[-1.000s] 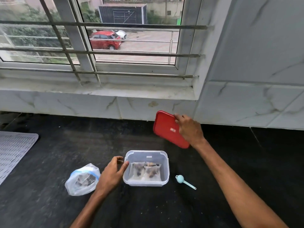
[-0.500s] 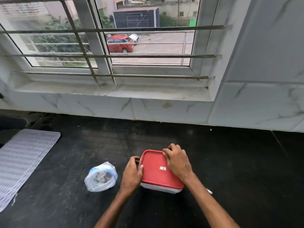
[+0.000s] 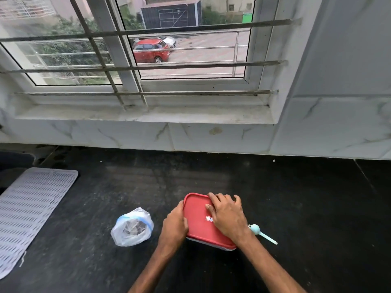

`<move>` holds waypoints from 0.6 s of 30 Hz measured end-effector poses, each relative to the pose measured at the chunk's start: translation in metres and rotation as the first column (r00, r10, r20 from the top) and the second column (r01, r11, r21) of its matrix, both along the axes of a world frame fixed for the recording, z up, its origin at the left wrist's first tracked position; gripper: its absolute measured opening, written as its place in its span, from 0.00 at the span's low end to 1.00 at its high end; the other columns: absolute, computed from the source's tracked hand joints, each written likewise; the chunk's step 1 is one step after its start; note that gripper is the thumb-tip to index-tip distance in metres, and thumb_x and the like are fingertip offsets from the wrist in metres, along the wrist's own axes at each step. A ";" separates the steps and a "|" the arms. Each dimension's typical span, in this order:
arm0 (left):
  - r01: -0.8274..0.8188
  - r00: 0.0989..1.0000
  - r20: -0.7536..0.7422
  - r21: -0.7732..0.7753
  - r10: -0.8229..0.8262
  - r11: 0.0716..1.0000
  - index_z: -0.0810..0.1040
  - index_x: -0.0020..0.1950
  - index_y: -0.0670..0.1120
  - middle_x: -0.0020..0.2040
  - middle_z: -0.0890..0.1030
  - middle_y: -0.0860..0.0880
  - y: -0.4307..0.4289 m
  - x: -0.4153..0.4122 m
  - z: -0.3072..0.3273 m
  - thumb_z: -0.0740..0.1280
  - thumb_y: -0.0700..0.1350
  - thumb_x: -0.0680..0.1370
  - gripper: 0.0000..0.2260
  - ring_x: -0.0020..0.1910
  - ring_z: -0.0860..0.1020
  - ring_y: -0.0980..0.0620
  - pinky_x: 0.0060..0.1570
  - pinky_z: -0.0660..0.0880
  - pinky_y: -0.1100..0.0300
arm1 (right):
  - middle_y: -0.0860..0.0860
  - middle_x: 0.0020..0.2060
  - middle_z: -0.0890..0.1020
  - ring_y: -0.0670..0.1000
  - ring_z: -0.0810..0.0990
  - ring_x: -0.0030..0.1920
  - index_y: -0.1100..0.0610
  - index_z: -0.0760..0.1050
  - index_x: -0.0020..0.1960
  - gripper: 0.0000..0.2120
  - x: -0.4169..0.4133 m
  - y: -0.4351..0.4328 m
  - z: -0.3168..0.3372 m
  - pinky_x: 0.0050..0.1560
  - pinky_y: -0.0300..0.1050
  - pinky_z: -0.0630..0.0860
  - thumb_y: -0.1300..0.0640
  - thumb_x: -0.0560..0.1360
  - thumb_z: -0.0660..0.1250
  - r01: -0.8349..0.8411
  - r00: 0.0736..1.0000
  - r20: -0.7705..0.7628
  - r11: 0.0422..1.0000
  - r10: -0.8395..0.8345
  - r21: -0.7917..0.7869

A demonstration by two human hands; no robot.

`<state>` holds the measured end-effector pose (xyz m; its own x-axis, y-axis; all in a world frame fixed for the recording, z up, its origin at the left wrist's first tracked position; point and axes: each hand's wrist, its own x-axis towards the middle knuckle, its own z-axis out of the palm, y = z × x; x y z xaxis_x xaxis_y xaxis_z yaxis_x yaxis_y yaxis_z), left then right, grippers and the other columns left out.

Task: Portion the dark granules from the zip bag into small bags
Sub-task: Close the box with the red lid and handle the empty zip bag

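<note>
A red lid [image 3: 198, 220] covers the clear plastic container, whose lower rim [image 3: 208, 245] peeks out beneath it; the small filled bags inside are hidden. My right hand [image 3: 227, 216] lies flat on top of the lid with fingers spread, pressing it. My left hand [image 3: 175, 226] grips the container's left edge, thumb over the lid's rim. The zip bag [image 3: 132, 227] with dark granules and a blue seal strip sits on the counter just left of my left hand. A light blue scoop [image 3: 261, 232] lies to the right of the container.
The black stone counter [image 3: 296, 208] runs to a marble wall and window sill [image 3: 148, 115] at the back. A white perforated mat [image 3: 27, 214] lies at the far left.
My right hand brought the red lid from the back wall down onto the container, and it now presses flat on top. My left hand moved from beside the container to grip its left edge.
</note>
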<state>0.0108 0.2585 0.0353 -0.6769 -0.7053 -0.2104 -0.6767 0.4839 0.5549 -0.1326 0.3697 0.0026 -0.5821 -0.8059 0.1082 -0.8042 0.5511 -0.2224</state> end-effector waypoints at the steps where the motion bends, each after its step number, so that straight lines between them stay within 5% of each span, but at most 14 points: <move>1: 0.029 0.999 0.042 -0.033 -0.028 0.999 0.60 0.77 0.45 0.74 0.69 0.44 0.000 -0.001 -0.005 0.54 0.39 0.77 0.27 0.70 0.71 0.45 0.67 0.68 0.54 | 0.47 0.55 0.81 0.51 0.80 0.53 0.49 0.73 0.68 0.26 0.002 0.001 -0.001 0.64 0.62 0.70 0.40 0.79 0.48 0.006 1.000 -0.014 1.000 -0.006 0.007; 3: 0.188 0.977 0.133 -0.166 -0.167 0.968 0.44 0.80 0.43 0.80 0.42 0.49 0.002 -0.009 -0.015 0.48 0.44 0.78 0.31 0.80 0.48 0.50 0.77 0.54 0.49 | 0.48 0.58 0.80 0.52 0.79 0.56 0.50 0.70 0.71 0.27 0.005 0.003 -0.003 0.66 0.67 0.67 0.40 0.80 0.48 -0.004 0.999 -0.032 1.000 0.004 0.023; 5: 0.348 0.935 0.173 -0.272 -0.310 0.897 0.37 0.79 0.47 0.77 0.34 0.52 0.005 -0.018 -0.021 0.49 0.47 0.78 0.32 0.77 0.38 0.54 0.78 0.42 0.49 | 0.50 0.65 0.77 0.53 0.76 0.64 0.50 0.66 0.75 0.29 0.004 0.005 -0.003 0.69 0.70 0.62 0.39 0.80 0.48 -0.018 0.999 -0.028 0.999 0.020 0.039; 9: 0.463 0.885 0.170 -0.416 -0.433 0.783 0.58 0.79 0.45 0.79 0.58 0.47 0.002 -0.027 -0.033 0.53 0.51 0.77 0.29 0.77 0.60 0.48 0.74 0.47 0.53 | 0.51 0.77 0.64 0.55 0.64 0.76 0.50 0.59 0.78 0.30 0.006 0.005 0.000 0.73 0.71 0.52 0.39 0.80 0.47 -0.022 1.000 0.021 0.998 0.020 0.067; 14: 0.455 0.890 0.194 -0.407 -0.412 0.792 0.59 0.79 0.44 0.80 0.57 0.48 0.000 -0.026 -0.043 0.52 0.53 0.80 0.28 0.79 0.54 0.51 0.75 0.49 0.52 | 0.54 0.76 0.65 0.58 0.66 0.75 0.54 0.64 0.77 0.30 0.031 0.005 -0.009 0.71 0.65 0.53 0.41 0.79 0.48 0.160 0.986 0.032 0.986 -0.161 0.040; 18: 0.470 0.882 0.179 -0.396 -0.435 0.789 0.55 0.80 0.45 0.81 0.53 0.48 -0.002 -0.025 -0.044 0.51 0.54 0.80 0.29 0.80 0.51 0.51 0.76 0.50 0.51 | 0.54 0.79 0.60 0.58 0.59 0.78 0.53 0.58 0.79 0.30 0.033 0.005 -0.011 0.72 0.65 0.53 0.43 0.81 0.47 0.191 0.980 0.036 0.980 -0.193 0.054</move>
